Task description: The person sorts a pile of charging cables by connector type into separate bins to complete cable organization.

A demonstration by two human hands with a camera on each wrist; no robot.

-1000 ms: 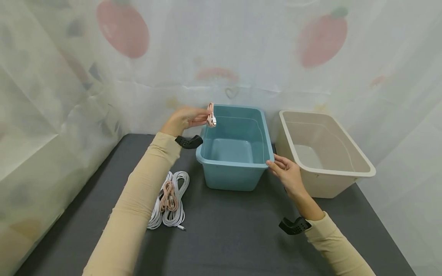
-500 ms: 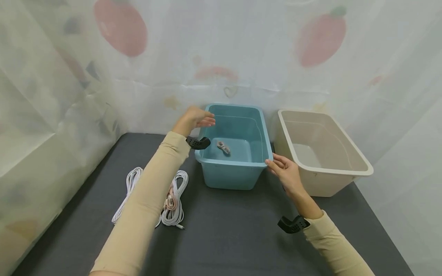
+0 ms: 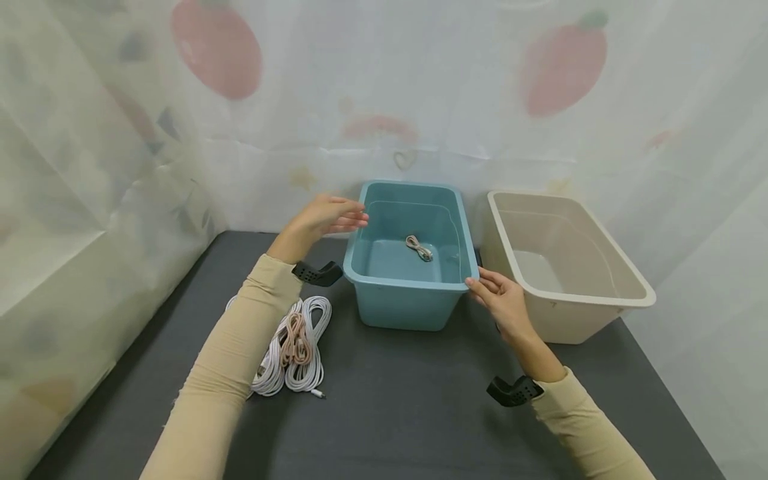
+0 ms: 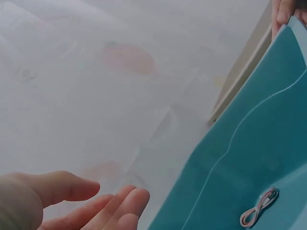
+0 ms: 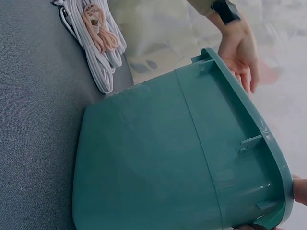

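Since the left hand point(image 3: 324, 217) let go, pink cable point(image 3: 419, 247) lying in blue bin point(image 3: 411, 310)

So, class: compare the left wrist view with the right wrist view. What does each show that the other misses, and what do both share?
Only the left wrist view shows the small coiled cable lying inside the blue bin. Only the right wrist view shows the cable bundle of white and pink cables on the grey table, and the bin's outer wall. Both show the blue bin, the open left hand and fingertips of the right hand on the bin's rim.
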